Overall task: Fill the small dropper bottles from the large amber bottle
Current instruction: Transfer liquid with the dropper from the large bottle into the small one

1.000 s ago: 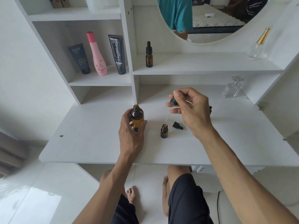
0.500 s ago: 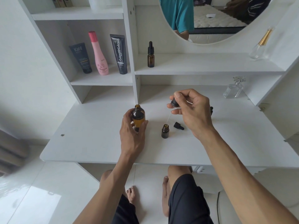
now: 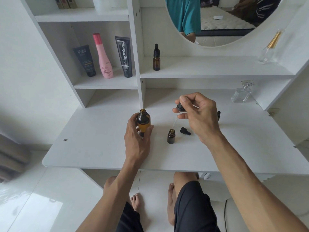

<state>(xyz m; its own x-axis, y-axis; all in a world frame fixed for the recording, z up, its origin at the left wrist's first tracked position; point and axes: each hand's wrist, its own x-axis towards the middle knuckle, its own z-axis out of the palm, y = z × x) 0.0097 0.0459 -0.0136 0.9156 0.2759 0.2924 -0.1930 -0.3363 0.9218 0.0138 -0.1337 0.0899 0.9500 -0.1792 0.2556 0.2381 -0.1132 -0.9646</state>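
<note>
The large amber bottle (image 3: 143,120) stands uncapped on the white desk (image 3: 93,148), and my left hand (image 3: 136,139) wraps around it. To its right stands a small open dropper bottle (image 3: 171,136). My right hand (image 3: 199,116) pinches a dropper (image 3: 179,108) by its black cap, with the glass pipette pointing down, its tip right over the small bottle's mouth. A loose black dropper cap (image 3: 184,131) lies on the desk just right of the small bottle. A capped dropper bottle (image 3: 156,58) stands on the shelf behind.
On the left shelf stand a dark Kahf tube (image 3: 85,61), a pink bottle (image 3: 102,56) and a black tube (image 3: 125,56). Clear glass perfume bottles stand at right (image 3: 241,92) and upper right (image 3: 269,47). A dark object (image 3: 218,113) peeks out behind my right hand.
The dropper in my right hand has shifted slightly, so its pipette tip is now over the small bottle's mouth. My left hand stays on the large amber bottle.
</note>
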